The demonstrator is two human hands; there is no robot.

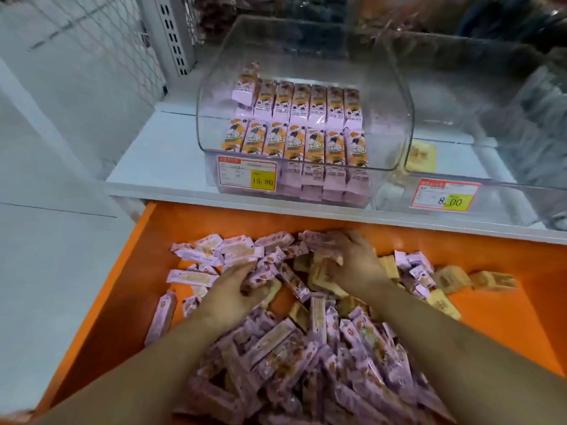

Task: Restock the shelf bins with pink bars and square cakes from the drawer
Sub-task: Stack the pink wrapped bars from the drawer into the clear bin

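Inside the orange drawer [506, 317], your left hand [233, 294] curls around pink bars [267, 276]; your right hand [357, 260], fingers bent, grips square cakes [325, 276].

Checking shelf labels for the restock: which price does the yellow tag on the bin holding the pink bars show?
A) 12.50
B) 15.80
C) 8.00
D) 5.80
B: the price tag on the front of the clear bin of standing pink bars reads 15.80.
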